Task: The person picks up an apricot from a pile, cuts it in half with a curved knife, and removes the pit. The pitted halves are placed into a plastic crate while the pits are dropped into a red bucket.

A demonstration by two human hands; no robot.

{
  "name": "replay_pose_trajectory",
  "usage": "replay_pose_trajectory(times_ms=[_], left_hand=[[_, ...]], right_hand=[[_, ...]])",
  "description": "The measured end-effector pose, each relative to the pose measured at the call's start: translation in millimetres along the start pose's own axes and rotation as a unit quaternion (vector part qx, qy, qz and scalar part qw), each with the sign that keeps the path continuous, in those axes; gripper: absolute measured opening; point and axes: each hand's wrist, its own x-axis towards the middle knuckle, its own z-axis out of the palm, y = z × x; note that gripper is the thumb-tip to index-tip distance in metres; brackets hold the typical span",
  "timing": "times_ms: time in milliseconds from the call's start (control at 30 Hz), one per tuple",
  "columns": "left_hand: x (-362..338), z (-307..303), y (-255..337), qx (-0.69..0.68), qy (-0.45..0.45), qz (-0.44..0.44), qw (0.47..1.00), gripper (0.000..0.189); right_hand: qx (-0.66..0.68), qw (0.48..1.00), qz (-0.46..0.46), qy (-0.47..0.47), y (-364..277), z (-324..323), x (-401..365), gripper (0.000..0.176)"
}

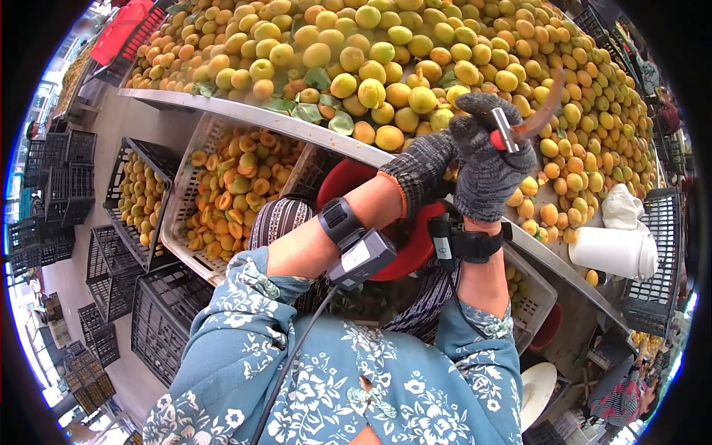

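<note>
My right hand [493, 159], in a dark grey knitted glove, is wrapped round the red handle of a curved knife [545, 111]. The blade points up and to the right, above the heap of yellow-orange apricots [393, 55] on the metal-edged table. My left hand [424, 169], gloved the same way, is against my right hand at the table's near edge. Its fingers are partly hidden, and I cannot make out anything in them. Below both hands is a red basin [420, 256], partly covered by my forearms.
A white crate [178, 215] of halved apricots stands at the left, with a black crate [152, 159] of whole ones beside it. A white container [608, 252] lies on the table at the right. More black crates [167, 315] stand on the floor.
</note>
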Motion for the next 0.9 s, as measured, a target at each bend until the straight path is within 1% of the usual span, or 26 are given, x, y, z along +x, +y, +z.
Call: replay_pose_trajectory(times_ms=[67, 100, 133, 167, 200, 233, 267, 300, 333, 367, 400, 467, 500, 567, 600, 700, 767, 867, 900], left_hand=[[3, 2, 3, 0.033, 0.000, 0.029, 0.999, 0.054], [3, 1, 5, 0.032, 0.000, 0.029, 0.999, 0.054], [6, -9, 16, -0.007, -0.003, -0.006, 1.000, 0.055], [8, -14, 22, -0.046, -0.005, -0.042, 0.998, 0.055], [7, -13, 22, -0.045, -0.006, -0.042, 0.998, 0.055], [6, -10, 22, -0.033, 0.029, -0.036, 0.998, 0.040], [6, -5, 20, -0.021, 0.063, -0.029, 0.997, 0.026], [7, 5, 11, -0.021, 0.063, -0.029, 0.997, 0.026], [7, 20, -5, -0.344, 0.070, -0.181, 0.919, 0.020], [9, 24, -10, -0.621, 0.068, -0.308, 0.717, 0.018], [8, 27, -14, -0.621, 0.068, -0.308, 0.718, 0.018], [10, 25, -12, -0.703, 0.063, -0.332, 0.626, 0.023], [10, 24, -11, -0.703, 0.062, -0.332, 0.626, 0.023], [9, 21, -8, -0.668, 0.072, -0.325, 0.666, 0.023], [9, 21, -7, -0.667, 0.071, -0.325, 0.666, 0.023], [8, 19, -3, -0.640, 0.066, -0.318, 0.696, 0.022], [8, 18, 0, -0.622, 0.061, -0.312, 0.716, 0.021], [9, 14, 6, -0.592, 0.055, -0.303, 0.744, 0.021], [10, 12, 7, -0.592, 0.055, -0.303, 0.745, 0.021]], right_hand=[[0.003, 1.000, -0.010, 0.019, 2, 7, 1, 0.020], [0.023, 0.998, -0.036, 0.048, 8, 7, 7, 0.019], [0.022, 0.998, -0.036, 0.049, 7, 4, 8, 0.019], [0.076, 0.993, 0.039, 0.080, 4, 0, 10, 0.018], [0.130, 0.979, 0.113, 0.111, 3, -5, 12, 0.018], [0.205, 0.972, 0.097, 0.062, 9, -12, 16, 0.017], [0.205, 0.972, 0.097, 0.062, 12, -18, 16, 0.017], [0.227, 0.965, 0.114, 0.070, 15, -22, 16, 0.020], [0.249, 0.956, 0.132, 0.077, 17, -26, 16, 0.026], [0.280, 0.944, 0.154, 0.076, 22, -30, 17, 0.027], [0.280, 0.944, 0.154, 0.076, 26, -33, 17, 0.027], [0.343, 0.918, 0.184, 0.074, 28, -35, 17, 0.027], [0.343, 0.918, 0.184, 0.075, 29, -35, 18, 0.027], [0.381, 0.898, 0.203, 0.082, 29, -34, 19, 0.027], [0.382, 0.898, 0.203, 0.083, 31, -35, 19, 0.027], [0.411, 0.883, 0.212, 0.079, 37, -40, 19, 0.027], [0.454, 0.866, 0.207, 0.031, 39, -43, 19, 0.022], [0.480, 0.852, 0.210, 0.006, 40, -46, 19, 0.023], [0.480, 0.852, 0.209, 0.006, 40, -45, 19, 0.023]])
